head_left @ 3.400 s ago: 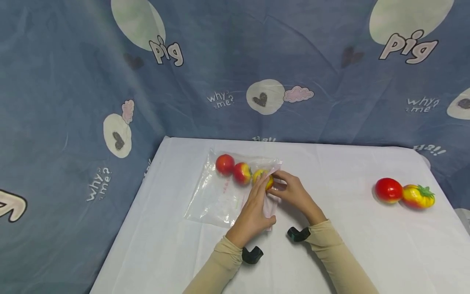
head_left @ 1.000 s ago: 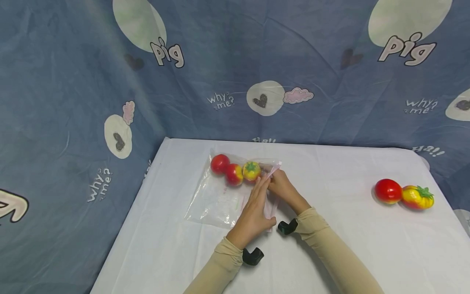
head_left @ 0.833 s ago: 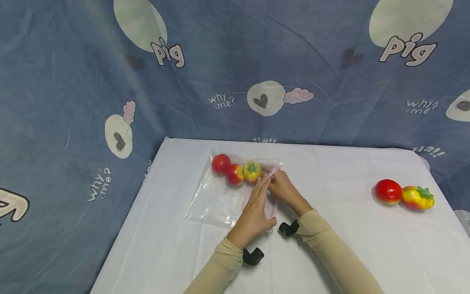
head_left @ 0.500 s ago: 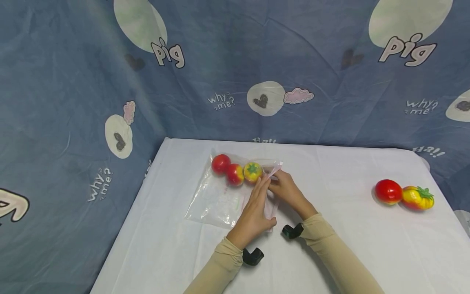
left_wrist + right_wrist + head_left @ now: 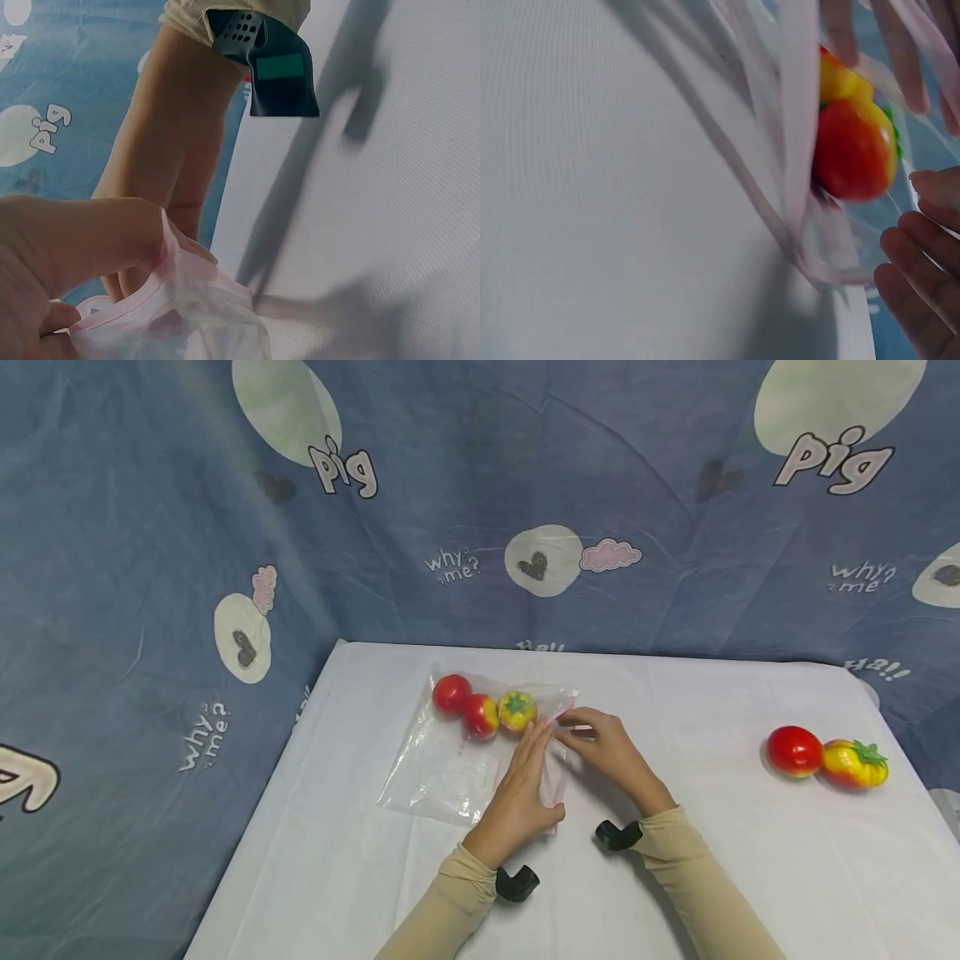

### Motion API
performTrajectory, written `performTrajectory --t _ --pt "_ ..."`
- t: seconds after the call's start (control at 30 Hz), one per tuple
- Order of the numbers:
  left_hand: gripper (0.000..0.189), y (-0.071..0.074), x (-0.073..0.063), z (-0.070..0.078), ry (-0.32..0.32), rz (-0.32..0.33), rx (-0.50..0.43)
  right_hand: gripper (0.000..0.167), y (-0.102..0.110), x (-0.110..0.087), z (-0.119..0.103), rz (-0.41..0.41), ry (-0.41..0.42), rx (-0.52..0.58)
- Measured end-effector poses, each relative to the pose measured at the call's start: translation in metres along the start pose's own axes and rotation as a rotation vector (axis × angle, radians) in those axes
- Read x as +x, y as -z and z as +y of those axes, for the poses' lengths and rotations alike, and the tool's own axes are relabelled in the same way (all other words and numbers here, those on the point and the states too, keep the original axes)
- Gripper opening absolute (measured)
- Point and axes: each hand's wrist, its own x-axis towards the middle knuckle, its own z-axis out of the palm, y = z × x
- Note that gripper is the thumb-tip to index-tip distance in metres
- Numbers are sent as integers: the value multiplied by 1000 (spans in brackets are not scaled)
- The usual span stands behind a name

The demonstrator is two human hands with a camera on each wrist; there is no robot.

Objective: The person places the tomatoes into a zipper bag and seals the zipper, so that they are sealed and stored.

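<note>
A clear zip bag (image 5: pixel 438 772) with a pinkish mouth strip lies on the table, its mouth to the right. Inside it, in a row, are a red fruit (image 5: pixel 452 695), a red-and-yellow fruit (image 5: pixel 480 717) and a yellow fruit with a green leafy top (image 5: pixel 517 711). My left hand (image 5: pixel 517 793) reaches along the bag's mouth with straight fingers, thumb held apart, and lifts the upper film; the left wrist view shows the pink rim stretched at it. My right hand (image 5: pixel 611 752) is at the mouth, fingers loosely extended, nothing in them.
On the right side of the white table (image 5: pixel 712 860), another red fruit (image 5: pixel 794 751) touches a yellow-and-red fruit (image 5: pixel 855 763) with green leaves. A blue printed cloth (image 5: pixel 420 493) hangs behind the table and along its left.
The yellow fruit that was at my right hand has moved left, in beside the other two. My right hand has since drawn back rightward out of the bag. My left hand stays put.
</note>
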Motion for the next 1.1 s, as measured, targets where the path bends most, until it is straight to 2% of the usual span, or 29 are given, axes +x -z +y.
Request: performTrajectory --t 0.47,0.77,0.87,1.1 --pt "115 -1 -1 2 25 11 5 40 40 -28 13 223 -58 -73" --pt "116 0 -1 3 39 6 1 47 65 -49 25 362 -13 -183" --pt "116 -1 -1 3 41 6 1 49 75 -57 27 402 -41 -208" --pt "115 -1 -2 3 38 5 3 54 98 -75 33 477 -167 -306"
